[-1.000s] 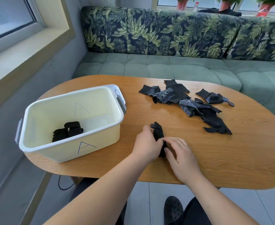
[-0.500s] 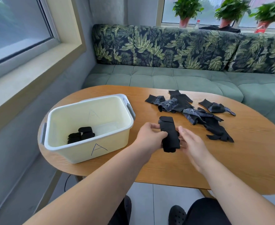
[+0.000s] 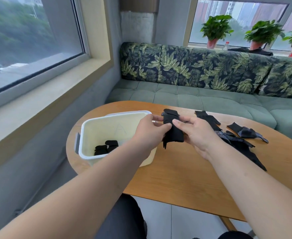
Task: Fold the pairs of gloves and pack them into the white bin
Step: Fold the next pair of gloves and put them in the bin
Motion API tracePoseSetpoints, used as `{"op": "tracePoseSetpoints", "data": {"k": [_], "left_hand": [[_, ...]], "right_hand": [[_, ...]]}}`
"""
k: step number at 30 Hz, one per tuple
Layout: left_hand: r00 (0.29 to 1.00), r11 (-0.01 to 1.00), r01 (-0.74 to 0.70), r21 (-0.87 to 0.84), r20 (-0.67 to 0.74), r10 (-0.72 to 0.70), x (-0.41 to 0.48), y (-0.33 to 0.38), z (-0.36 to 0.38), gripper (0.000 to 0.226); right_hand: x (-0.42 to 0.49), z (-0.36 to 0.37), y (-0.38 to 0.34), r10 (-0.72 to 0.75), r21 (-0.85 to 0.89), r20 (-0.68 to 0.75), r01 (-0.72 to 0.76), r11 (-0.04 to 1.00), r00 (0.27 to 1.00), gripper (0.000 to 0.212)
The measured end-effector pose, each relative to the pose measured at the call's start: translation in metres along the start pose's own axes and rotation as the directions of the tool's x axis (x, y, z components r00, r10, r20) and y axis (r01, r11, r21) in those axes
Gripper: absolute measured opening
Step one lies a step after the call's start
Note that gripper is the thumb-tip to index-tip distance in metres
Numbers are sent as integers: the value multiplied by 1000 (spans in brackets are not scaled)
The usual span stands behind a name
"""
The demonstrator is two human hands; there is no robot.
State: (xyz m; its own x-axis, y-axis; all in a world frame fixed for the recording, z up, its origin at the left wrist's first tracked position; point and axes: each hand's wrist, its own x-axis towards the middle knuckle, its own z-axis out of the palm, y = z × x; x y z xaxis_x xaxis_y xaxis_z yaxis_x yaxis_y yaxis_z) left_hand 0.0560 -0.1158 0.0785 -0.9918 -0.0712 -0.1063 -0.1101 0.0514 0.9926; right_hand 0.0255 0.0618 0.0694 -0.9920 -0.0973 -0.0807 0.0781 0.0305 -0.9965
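A folded pair of black gloves is held up above the table, just right of the white bin. My left hand pinches its left edge and my right hand grips its right side. The bin stands at the table's left end with two folded black pairs on its bottom. More loose black and dotted gloves lie in a pile on the table to the right.
The oval wooden table ends close to me. A green sofa with leaf-print cushions runs behind it. A window ledge lies to the left, and potted plants stand on the far sill.
Both hands lifted the glove pair off the table and carried it up and left toward the bin. The camera tilted up.
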Motion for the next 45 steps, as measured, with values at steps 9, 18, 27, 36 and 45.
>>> {"op": "tracePoseSetpoints", "data": {"k": [9,18,27,36,45], "left_hand": [[990,994,6,105,-137,9,11,-3,-83,28],[996,824,-16,566,-67,66,17,-19,-147,23],[989,478,-43,877,-32,148,30,-42,-183,28],[993,226,-53,973,26,118,33,-56,-182,32],[994,158,-22,987,5,110,33,-61,-182,35]], "right_hand": [[25,87,-13,75,-108,85,-66,992,993,34],[41,142,3,170,-277,135,-128,952,976,40],[66,144,20,123,-697,166,28,717,978,19],[76,164,30,199,-949,250,199,243,948,30],[84,182,41,347,-955,275,211,210,897,29]]}}
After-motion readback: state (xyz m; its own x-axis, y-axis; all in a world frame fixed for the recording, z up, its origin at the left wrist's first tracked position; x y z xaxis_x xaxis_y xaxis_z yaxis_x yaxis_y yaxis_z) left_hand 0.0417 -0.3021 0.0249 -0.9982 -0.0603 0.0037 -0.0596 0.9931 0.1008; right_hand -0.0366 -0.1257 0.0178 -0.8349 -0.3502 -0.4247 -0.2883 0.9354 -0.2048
